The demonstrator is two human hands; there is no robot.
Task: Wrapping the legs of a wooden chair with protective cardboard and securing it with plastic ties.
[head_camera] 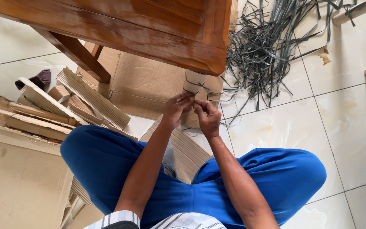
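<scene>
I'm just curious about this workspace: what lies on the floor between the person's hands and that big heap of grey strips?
In the head view, between the hands and the heap of grey strips lies flat cardboard, a table corner overhanging, and a wrapped table leg trailing one strip.

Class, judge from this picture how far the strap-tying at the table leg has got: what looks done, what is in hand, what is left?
Done: cardboard wrap sits round the table leg, a grey strap across it. In hand: left hand and right hand pinch the strap ends together below it; whether a knot is formed is hidden. Left: loose strap pile and corrugated cardboard pieces lie unused on the floor.
</scene>
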